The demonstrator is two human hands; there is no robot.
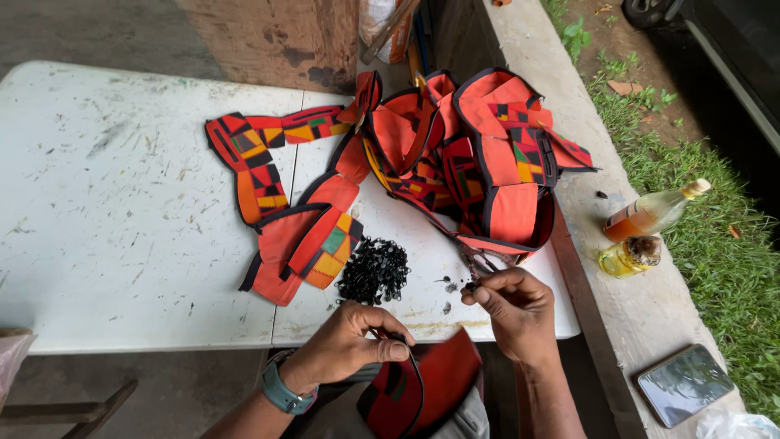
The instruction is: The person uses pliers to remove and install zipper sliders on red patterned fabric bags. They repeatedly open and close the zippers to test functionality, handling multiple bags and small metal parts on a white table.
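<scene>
Head view. The left hand, with a teal wristwatch on its wrist, has its grip closed on the black-bound edge of a red fabric piece that lies at the near edge of the tabletop, over the person's lap. The right hand has thumb and forefinger pinched together on a small black fastener, held just above the tabletop beside a few loose ones.

A pile of small black fasteners lies on the tabletop just beyond the left hand. Behind it, a flat orange and red patterned fabric piece lies spread out, and a heap of matching pieces sits at the right end of the tabletop.

On the concrete ledge to the right lie two glass bottles holding amber and yellow liquid, with a smartphone nearer the person.
</scene>
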